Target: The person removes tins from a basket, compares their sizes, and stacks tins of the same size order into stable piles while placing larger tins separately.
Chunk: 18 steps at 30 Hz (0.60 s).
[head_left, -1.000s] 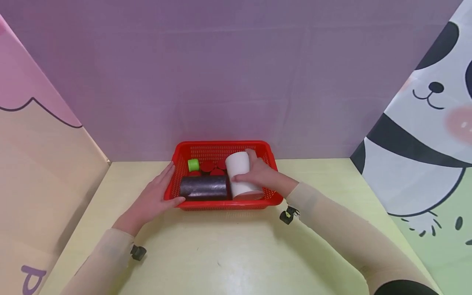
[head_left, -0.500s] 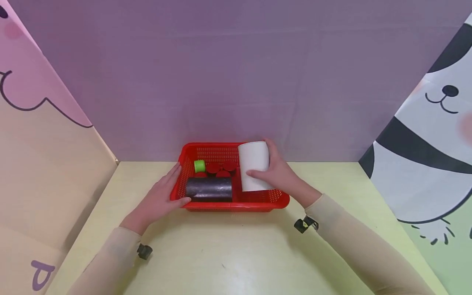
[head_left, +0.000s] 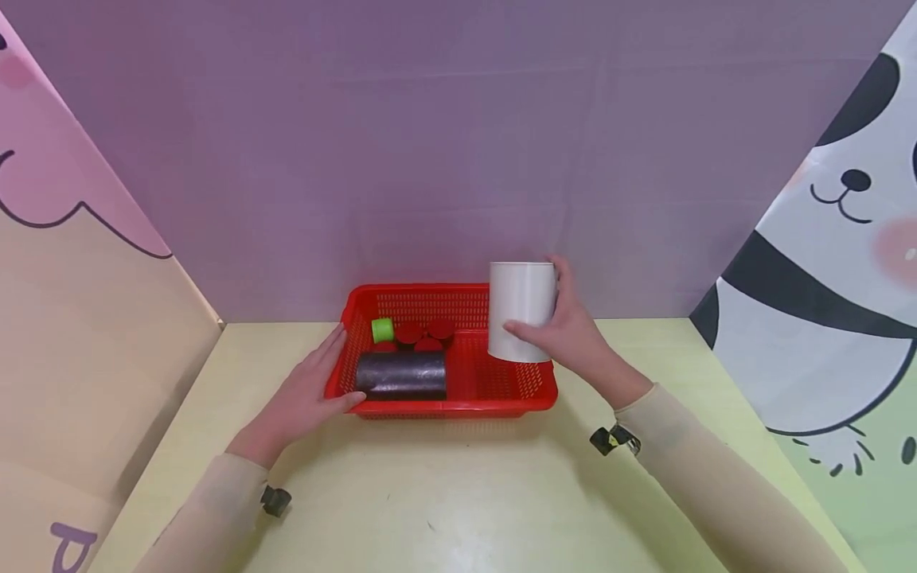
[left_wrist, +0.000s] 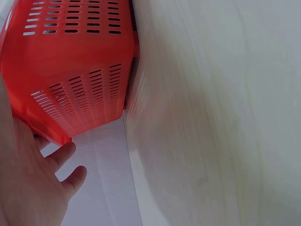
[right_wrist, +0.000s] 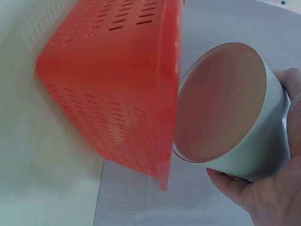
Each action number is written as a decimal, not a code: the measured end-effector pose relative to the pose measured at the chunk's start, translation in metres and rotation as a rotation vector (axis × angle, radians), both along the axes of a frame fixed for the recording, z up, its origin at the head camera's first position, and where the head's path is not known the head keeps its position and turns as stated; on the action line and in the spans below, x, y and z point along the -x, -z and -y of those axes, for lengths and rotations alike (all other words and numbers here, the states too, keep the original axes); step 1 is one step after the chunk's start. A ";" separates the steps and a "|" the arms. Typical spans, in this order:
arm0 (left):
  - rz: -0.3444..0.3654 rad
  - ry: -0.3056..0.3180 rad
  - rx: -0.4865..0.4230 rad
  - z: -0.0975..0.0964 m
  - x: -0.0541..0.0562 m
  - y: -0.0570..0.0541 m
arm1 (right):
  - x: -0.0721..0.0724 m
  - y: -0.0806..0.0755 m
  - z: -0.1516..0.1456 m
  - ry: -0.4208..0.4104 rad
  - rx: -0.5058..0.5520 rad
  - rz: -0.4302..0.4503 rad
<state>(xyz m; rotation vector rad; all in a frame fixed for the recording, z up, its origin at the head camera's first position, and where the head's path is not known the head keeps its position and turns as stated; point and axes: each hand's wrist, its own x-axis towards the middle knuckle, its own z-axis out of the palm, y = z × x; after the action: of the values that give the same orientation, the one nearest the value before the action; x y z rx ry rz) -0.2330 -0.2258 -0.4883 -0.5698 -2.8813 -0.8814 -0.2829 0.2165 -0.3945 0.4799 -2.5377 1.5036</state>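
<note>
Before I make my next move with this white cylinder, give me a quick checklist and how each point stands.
1. Grip: ok; the right hand holds the white cylinder between thumb and fingers.
2. Red basket steadied: ok; the left hand rests on its left side.
3. Red basket on the table: ok.
4. Black cylinder out of the way: ok; it lies inside, apart from the white one.
5. White cylinder clear of the rim: cannot tell; the rim partly covers it in the right wrist view.
</note>
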 end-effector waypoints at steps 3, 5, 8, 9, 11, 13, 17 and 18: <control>-0.004 0.000 0.003 0.001 -0.001 0.000 | 0.000 -0.001 -0.004 0.003 0.000 -0.034; -0.005 -0.001 0.009 0.001 -0.001 0.001 | -0.001 -0.003 -0.006 0.007 -0.002 -0.051; -0.007 -0.004 0.012 0.002 -0.001 0.003 | -0.002 -0.005 -0.009 0.014 -0.003 -0.083; -0.009 -0.002 0.011 0.002 -0.001 0.003 | -0.002 -0.006 -0.010 0.016 -0.002 -0.095; -0.012 0.001 0.008 0.002 -0.001 0.003 | -0.002 -0.007 -0.014 0.027 -0.011 -0.125; -0.016 0.004 0.005 0.002 0.000 0.003 | -0.001 -0.008 -0.017 0.039 -0.019 -0.158; -0.017 0.006 0.001 0.001 0.000 0.002 | 0.003 -0.009 -0.025 0.061 -0.016 -0.238; -0.016 0.006 0.001 0.001 0.000 0.002 | 0.005 -0.009 -0.026 0.065 -0.016 -0.257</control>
<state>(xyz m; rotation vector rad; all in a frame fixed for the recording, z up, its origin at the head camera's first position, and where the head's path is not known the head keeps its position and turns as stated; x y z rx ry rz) -0.2334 -0.2269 -0.4904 -0.5834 -2.8679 -0.8719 -0.2878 0.2426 -0.3852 0.5483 -2.3444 1.3075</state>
